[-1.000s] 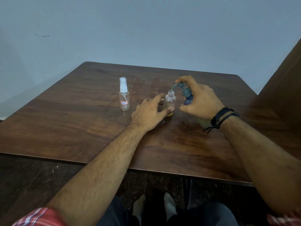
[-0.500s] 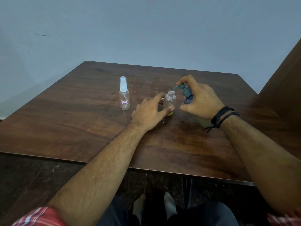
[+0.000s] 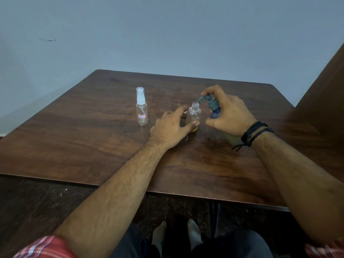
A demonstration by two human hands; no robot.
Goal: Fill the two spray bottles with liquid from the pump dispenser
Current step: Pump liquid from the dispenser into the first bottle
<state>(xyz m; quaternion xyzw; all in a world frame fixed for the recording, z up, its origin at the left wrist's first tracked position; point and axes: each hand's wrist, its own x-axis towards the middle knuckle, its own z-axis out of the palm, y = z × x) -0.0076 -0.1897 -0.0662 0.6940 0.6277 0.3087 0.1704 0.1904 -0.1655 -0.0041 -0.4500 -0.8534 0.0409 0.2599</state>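
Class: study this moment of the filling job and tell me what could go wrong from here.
1. The pump dispenser spout sits just over the narrow neck of the open bottle; a slight drift would likely spill liquid onto the table.
2. The left hand steadies that bottle only low down, so a hard press by the right hand might tip it.

A dark wooden table (image 3: pixel 93 146) with rounded far corners stands against a pale blue-grey wall (image 3: pixel 167 34), which bears a small dark mark (image 3: pixel 47 39) at upper left. Dark flooring (image 3: pixel 37 202) shows below the table's near edge.
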